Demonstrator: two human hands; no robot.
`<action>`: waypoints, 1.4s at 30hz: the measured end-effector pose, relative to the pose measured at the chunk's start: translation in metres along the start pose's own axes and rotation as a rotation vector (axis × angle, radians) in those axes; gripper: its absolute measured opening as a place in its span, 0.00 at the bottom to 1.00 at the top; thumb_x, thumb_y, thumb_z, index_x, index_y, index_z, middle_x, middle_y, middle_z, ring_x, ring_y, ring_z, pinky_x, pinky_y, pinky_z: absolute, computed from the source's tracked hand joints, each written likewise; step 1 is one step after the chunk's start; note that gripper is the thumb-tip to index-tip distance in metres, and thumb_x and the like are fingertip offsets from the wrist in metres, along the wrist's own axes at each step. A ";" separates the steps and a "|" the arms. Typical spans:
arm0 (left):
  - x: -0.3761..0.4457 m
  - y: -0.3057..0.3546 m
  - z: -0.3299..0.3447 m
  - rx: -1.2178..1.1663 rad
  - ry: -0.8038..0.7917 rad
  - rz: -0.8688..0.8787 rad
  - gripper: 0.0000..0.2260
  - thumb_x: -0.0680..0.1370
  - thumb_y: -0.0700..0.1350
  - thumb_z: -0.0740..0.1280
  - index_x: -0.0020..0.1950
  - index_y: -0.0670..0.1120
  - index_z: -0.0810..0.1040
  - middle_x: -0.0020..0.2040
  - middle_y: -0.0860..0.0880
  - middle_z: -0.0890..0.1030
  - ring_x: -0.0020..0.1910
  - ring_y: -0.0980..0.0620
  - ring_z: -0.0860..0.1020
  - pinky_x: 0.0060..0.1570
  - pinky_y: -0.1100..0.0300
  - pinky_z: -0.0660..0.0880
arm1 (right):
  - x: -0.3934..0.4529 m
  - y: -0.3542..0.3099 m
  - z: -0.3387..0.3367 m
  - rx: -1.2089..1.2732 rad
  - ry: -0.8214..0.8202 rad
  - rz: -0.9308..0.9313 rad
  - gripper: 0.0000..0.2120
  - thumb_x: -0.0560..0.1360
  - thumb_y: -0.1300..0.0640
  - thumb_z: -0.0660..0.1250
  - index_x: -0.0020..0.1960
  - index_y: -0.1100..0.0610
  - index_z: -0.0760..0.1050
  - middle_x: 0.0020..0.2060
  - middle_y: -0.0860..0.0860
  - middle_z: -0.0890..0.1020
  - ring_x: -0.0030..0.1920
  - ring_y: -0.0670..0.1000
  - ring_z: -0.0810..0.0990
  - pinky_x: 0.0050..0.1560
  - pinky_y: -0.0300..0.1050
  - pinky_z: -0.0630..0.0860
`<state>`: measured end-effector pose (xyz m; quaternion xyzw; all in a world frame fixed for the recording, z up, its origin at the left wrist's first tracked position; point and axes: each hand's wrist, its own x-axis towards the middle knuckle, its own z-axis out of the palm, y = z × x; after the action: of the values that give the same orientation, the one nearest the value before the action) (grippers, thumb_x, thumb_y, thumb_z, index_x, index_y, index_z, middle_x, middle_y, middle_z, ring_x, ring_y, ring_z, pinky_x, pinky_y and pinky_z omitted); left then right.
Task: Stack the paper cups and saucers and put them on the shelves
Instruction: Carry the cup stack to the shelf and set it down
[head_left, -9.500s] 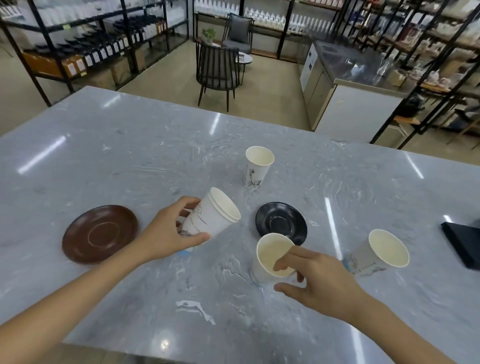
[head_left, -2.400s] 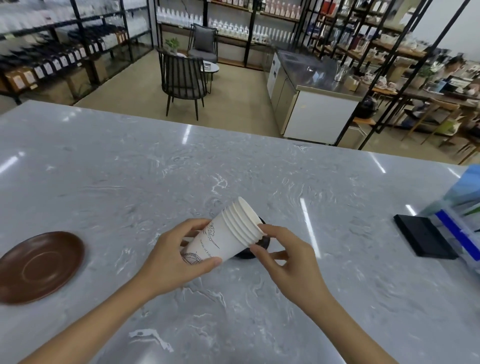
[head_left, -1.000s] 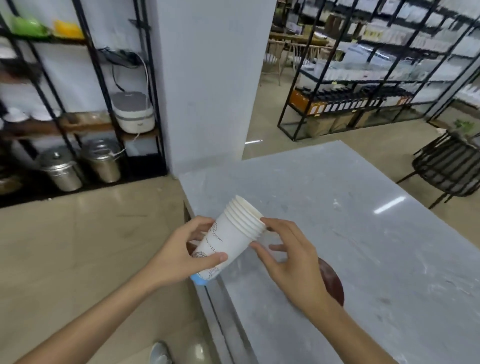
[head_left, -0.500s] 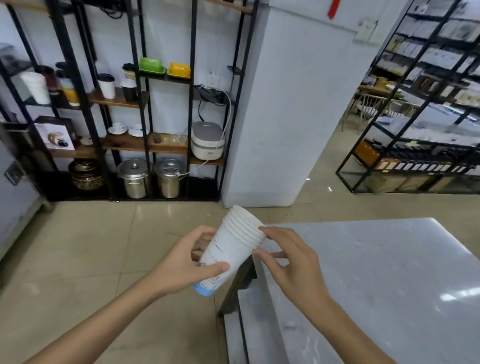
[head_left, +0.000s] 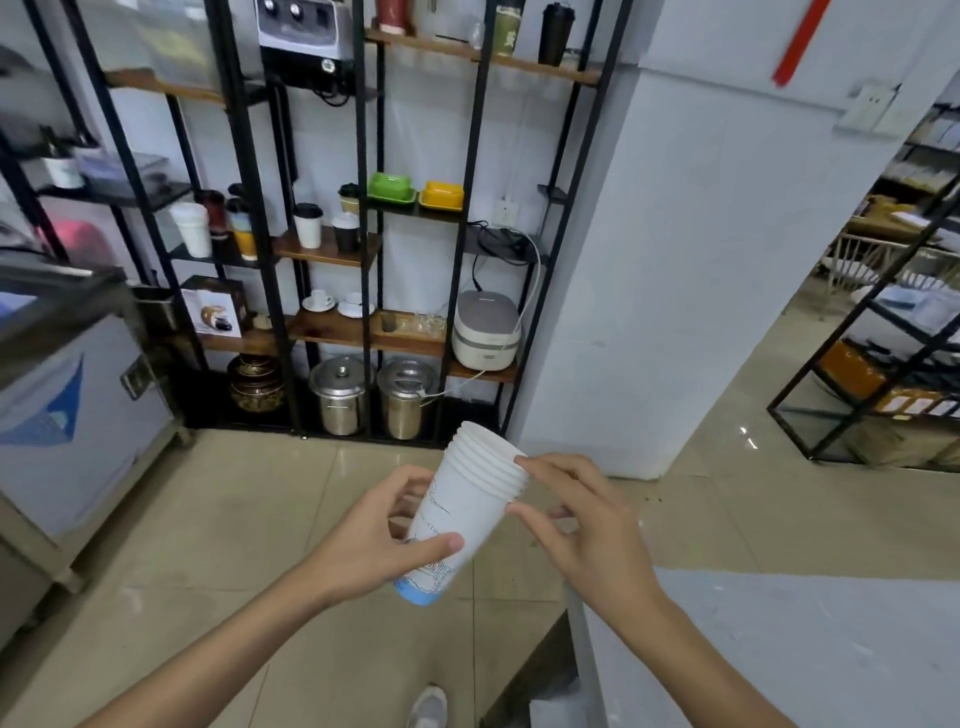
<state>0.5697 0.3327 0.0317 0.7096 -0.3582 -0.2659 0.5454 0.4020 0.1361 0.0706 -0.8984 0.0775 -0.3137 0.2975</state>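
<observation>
A stack of several white paper cups (head_left: 462, 512) with a blue base and line drawings tilts up and to the right in front of me. My left hand (head_left: 371, 551) wraps around the lower half of the stack. My right hand (head_left: 576, 519) touches the rims at the top with its fingertips. Ahead stands a black metal shelf unit with wooden boards (head_left: 332, 249) carrying cups and pots. No saucer is in view.
A white pillar (head_left: 675, 260) stands right of the shelves. The marble table's corner (head_left: 779, 649) is at the lower right. A steel cabinet (head_left: 67, 384) sits at the left. Two metal pots (head_left: 374, 397) and a rice cooker (head_left: 485, 330) occupy the lower shelves. Tiled floor lies between.
The view has turned further left and moved closer to the shelf unit. The table has slid to the lower right. Both hands keep the same hold on the cup stack.
</observation>
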 end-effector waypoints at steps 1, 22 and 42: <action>0.014 0.001 -0.004 0.004 0.005 0.000 0.26 0.66 0.58 0.81 0.61 0.63 0.77 0.60 0.58 0.84 0.59 0.56 0.83 0.51 0.62 0.81 | 0.013 0.008 0.002 0.012 0.009 -0.004 0.20 0.76 0.54 0.76 0.67 0.48 0.79 0.59 0.43 0.79 0.58 0.44 0.80 0.48 0.39 0.82; 0.326 0.050 -0.061 0.235 0.040 0.129 0.25 0.67 0.62 0.80 0.59 0.61 0.76 0.58 0.62 0.84 0.57 0.61 0.83 0.52 0.54 0.84 | 0.302 0.165 -0.021 -0.457 0.130 -0.282 0.19 0.71 0.45 0.78 0.60 0.49 0.83 0.50 0.44 0.84 0.43 0.45 0.82 0.32 0.42 0.81; 0.666 0.140 -0.191 0.217 0.091 0.447 0.24 0.66 0.64 0.78 0.58 0.62 0.75 0.56 0.61 0.83 0.54 0.66 0.82 0.43 0.67 0.82 | 0.643 0.213 -0.047 -0.858 0.209 -0.411 0.20 0.71 0.44 0.78 0.59 0.51 0.83 0.49 0.47 0.86 0.45 0.51 0.86 0.31 0.40 0.78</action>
<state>1.0863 -0.1082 0.2263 0.6786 -0.5075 -0.0664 0.5268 0.8925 -0.2686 0.3087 -0.9003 0.0505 -0.3945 -0.1770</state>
